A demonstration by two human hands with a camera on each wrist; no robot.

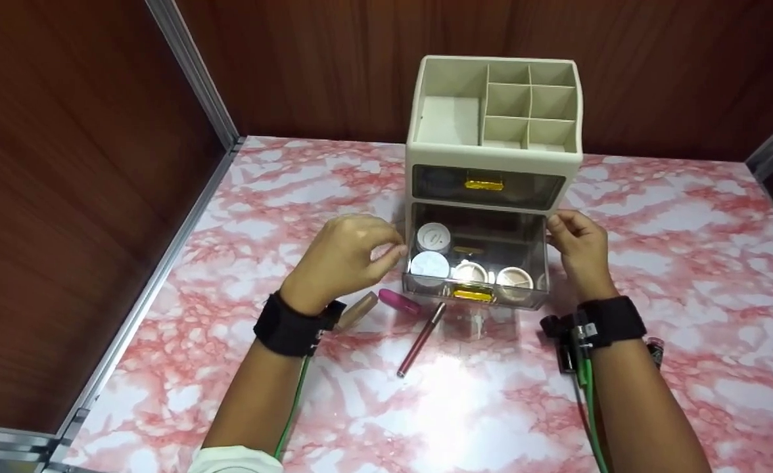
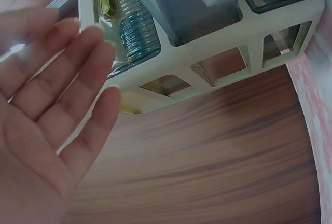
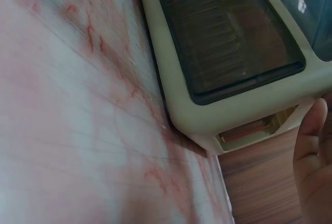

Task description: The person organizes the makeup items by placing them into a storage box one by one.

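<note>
Much marbled tabletop [image 1: 163, 335] surrounds the organizer [image 1: 491, 156], woodgrain wall [image 1: 321, 72] behind; left grip [image 1: 350, 256] relaxed, right grip [image 1: 582, 253] hard to tell.

The head view looks forward and down, organizer [image 1: 491, 156] upper right of centre; both wrist views share it, tilted and closer: left across the top, right at upper right.

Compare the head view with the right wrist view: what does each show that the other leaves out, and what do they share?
Only the head view: the left hand, the pink item, the round containers in the open drawer, and the top compartments.
Only the right wrist view: the opening in the side of the organizer.
Both: that organizer, the right hand, the marbled tabletop and wood-grain paneling.
</note>
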